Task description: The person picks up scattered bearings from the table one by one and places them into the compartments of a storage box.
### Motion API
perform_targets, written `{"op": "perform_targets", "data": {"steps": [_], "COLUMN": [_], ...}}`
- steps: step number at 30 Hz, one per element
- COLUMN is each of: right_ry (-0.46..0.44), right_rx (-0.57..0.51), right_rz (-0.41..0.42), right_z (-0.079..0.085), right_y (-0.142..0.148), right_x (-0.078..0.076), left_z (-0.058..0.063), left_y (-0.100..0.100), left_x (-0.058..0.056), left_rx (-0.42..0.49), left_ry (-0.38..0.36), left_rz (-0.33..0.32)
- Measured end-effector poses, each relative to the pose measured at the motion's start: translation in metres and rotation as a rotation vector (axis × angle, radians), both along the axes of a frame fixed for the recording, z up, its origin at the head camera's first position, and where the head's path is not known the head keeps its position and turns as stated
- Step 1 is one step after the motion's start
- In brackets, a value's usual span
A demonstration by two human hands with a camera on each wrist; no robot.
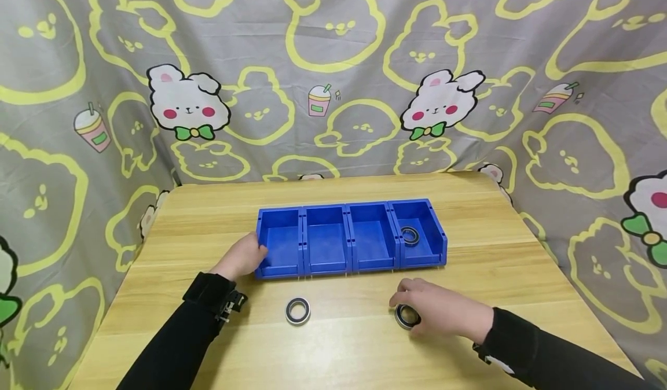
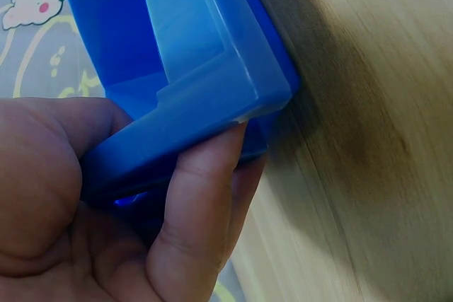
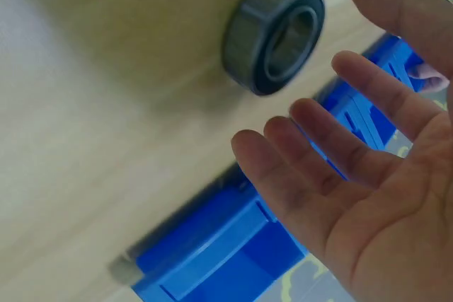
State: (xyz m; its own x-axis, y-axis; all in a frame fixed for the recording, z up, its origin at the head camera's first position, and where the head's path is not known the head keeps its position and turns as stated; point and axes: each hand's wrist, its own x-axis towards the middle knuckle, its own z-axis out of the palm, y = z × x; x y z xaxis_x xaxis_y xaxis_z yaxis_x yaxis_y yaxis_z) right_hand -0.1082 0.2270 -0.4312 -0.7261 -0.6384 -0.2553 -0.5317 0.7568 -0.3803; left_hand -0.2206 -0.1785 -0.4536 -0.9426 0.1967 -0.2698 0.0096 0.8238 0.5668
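Observation:
Four joined blue plastic bins stand in a row on the table. My left hand (image 1: 242, 257) grips the outer side wall of the leftmost bin (image 1: 283, 245), thumb over the inside and fingers outside, as the left wrist view shows. My right hand (image 1: 445, 309) is low over the table, in front of the rightmost bin (image 1: 428, 228). Its fingers are extended around a ball bearing (image 3: 248, 44) and stand apart from it in the right wrist view. Another bearing (image 1: 297, 323) lies flat in front of the left bins. A third bearing (image 1: 410, 245) rests inside the rightmost bin.
The wooden table (image 1: 344, 343) runs back to a grey curtain (image 1: 365, 48) with yellow cartoon outlines, which also hangs along both sides. The two middle bins (image 1: 327, 242) sit between the end ones.

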Motion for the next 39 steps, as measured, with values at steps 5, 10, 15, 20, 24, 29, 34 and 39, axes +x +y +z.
{"op": "perform_targets", "data": {"steps": [5,10,15,20,24,29,34,39], "right_ry": [0.036,0.053,0.07,0.1,0.121,0.121,0.115,0.121], "right_rx": [-0.016,-0.019,-0.016,-0.017,-0.017,-0.008,-0.001,0.003], "right_rz": [0.01,0.005,-0.001,-0.008,-0.02,-0.023,-0.024,-0.015], "right_z": [-0.009,-0.018,-0.023,-0.026,-0.027,-0.027,-0.027,-0.028], "right_y": [0.002,0.002,0.003,0.002,0.001,0.0,0.0,0.0], "right_x": [0.005,0.008,0.009,0.01,0.012,0.012,0.011,0.009], "left_z": [-0.002,-0.002,-0.003,-0.003,-0.001,0.001,0.001,0.0], "left_y": [0.0,0.0,0.0,0.0,0.001,0.002,0.002,0.002], "left_x": [0.0,0.001,0.002,0.002,0.002,0.003,0.004,0.003], "left_rx": [-0.003,-0.001,0.004,-0.005,-0.013,-0.018,-0.016,-0.011], "left_ry": [0.003,-0.001,-0.003,0.004,-0.002,0.001,0.006,0.01], "left_rz": [0.005,0.018,0.021,0.025,0.031,0.027,0.027,0.023]}}
